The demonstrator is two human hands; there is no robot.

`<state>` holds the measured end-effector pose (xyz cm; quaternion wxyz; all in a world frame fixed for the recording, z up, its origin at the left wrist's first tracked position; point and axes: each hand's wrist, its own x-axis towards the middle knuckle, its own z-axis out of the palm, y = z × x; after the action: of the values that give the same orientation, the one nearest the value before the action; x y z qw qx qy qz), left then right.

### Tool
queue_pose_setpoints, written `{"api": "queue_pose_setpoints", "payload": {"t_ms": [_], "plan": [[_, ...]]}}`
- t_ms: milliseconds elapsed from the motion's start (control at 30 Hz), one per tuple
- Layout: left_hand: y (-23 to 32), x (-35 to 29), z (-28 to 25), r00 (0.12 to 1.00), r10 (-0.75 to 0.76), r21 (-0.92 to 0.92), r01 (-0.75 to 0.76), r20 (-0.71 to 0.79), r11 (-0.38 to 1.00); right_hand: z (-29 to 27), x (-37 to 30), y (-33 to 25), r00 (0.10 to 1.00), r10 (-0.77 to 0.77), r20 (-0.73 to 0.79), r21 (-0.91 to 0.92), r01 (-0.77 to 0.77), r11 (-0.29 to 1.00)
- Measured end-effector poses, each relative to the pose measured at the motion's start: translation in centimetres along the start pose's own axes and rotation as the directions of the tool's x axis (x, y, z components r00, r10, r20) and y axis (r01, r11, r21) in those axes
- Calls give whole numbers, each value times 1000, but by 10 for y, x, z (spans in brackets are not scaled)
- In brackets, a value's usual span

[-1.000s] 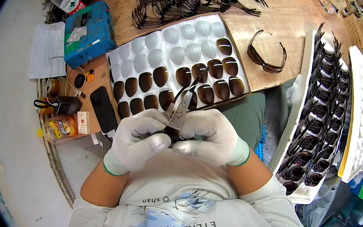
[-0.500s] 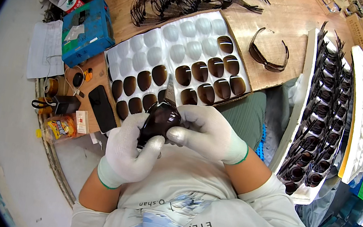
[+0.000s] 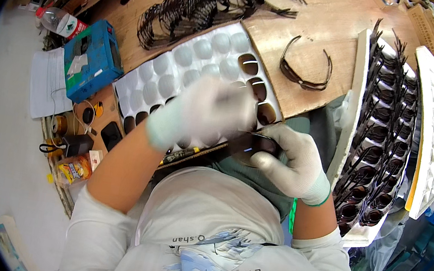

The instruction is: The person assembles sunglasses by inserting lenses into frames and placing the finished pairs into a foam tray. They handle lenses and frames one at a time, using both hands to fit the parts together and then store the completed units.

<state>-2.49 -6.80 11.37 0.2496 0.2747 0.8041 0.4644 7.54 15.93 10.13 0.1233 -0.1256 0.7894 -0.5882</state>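
Observation:
My right hand [image 3: 297,167], in a white knit glove, is closed on a pair of dark sunglasses [image 3: 250,148] near the front edge of the lens tray. My left hand [image 3: 207,109], gloved the same way, is over the white lens tray [image 3: 203,49]. Motion smears its fingers, so whether it holds anything cannot be made out. Brown gradient lenses [image 3: 248,64] sit in the tray's near and right pockets; the far-left pockets hold none. My left hand and forearm hide part of the tray.
A heap of dark frames [image 3: 190,11] lies behind the tray. One frame [image 3: 303,81] rests on the wooden table [image 3: 343,42]. To the right stands a foam tray of sunglasses [image 3: 377,131]. At left are a blue box [image 3: 93,61], a bottle [image 3: 60,22] and a phone [image 3: 111,135].
My hands have parted. The left has moved up over the lens tray; the right has shifted rightward with the sunglasses. The view has turned slightly.

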Motion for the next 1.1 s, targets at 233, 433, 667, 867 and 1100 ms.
{"api": "queue_pose_setpoints", "payload": {"t_ms": [233,433,667,867,1100], "plan": [[-86,106,40,874,-330,554,482,-356,679,-11,-20,-6,978,-60,-201,-36,53,998],[-89,110,26,835,-397,361,530,-381,767,32,-7,7,982,-137,-131,286,170,943],[-115,101,33,797,-275,140,406,-538,903,48,-14,-1,963,-245,-109,365,268,891],[-51,-44,31,949,-247,-692,42,-199,720,42,-28,2,990,-31,-134,148,51,988],[-45,-155,54,874,-263,-758,-163,-408,631,97,-1,-22,976,-9,216,269,-51,962]]}}
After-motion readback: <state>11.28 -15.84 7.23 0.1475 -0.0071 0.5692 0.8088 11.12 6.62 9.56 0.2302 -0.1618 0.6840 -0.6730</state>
